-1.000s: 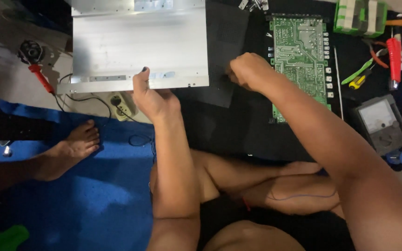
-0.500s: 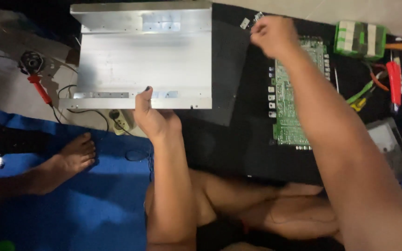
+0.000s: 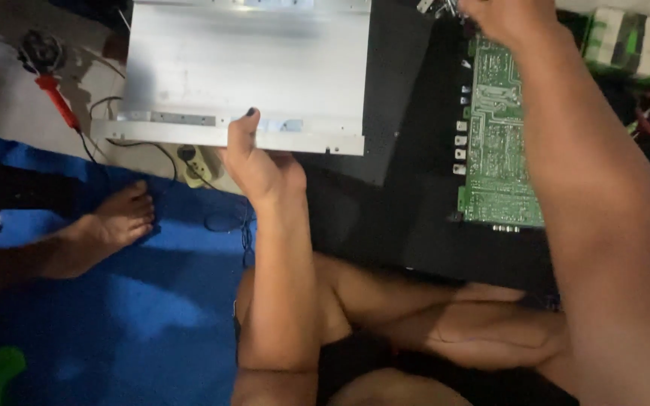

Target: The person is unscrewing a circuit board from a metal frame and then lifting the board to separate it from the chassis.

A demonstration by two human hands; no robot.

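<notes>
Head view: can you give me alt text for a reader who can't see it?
The left hand grips the near edge of a silver metal cover, while the right hand reaches past a green circuit board on a black mat. A bare foot rests on blue cloth.

The left hand [image 3: 259, 162] reaches straight forward, fingers curled in a grip, thumb up on top. The right hand [image 3: 507, 16] stretches farther ahead — half cut off by the frame edge, its fingers out of view.
</notes>
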